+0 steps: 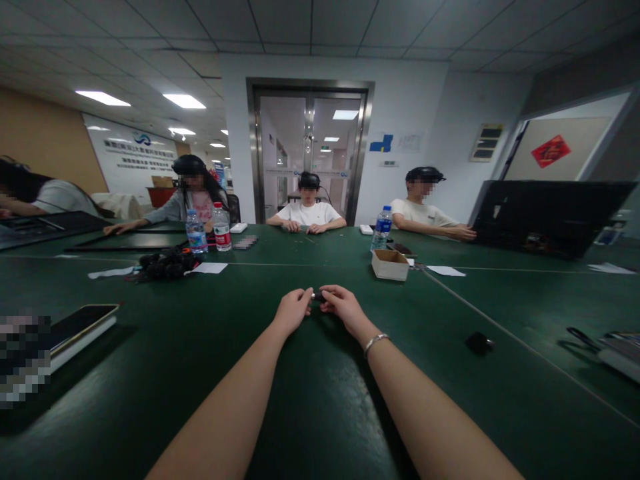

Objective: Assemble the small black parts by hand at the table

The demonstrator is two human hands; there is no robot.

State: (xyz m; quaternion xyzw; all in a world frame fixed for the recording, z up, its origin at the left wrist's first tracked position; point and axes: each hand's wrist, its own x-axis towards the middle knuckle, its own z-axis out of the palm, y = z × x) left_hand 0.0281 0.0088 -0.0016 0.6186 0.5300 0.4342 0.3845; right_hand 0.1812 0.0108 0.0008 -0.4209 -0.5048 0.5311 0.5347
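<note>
1. Four people point(311, 215) sat around the green table point(320, 427) in front of you, with metal-framed glass doors point(285, 143) behind the one opposite and a panelled ceiling point(340, 27) overhead.
2. Your left hand point(293, 311) and right hand point(345, 308) were close together over the tabletop, each pinching an end of a small dark piece point(319, 296), its silvery tip at your left fingertips.
3. Your fingers covered much of that piece, so its exact kind could not be made out.
4. Pixel blocks masked part of the stack beneath and beside a phone point(87, 319) at your left; a black heap point(163, 264) farther off was too blurred to identify.
5. Beyond your hands stood an open, pale-walled cardboard box point(390, 268) and, farther left, a clear plastic bottle point(222, 230) with a red label. A shiny metal bracelet point(375, 342) circled your right wrist.
</note>
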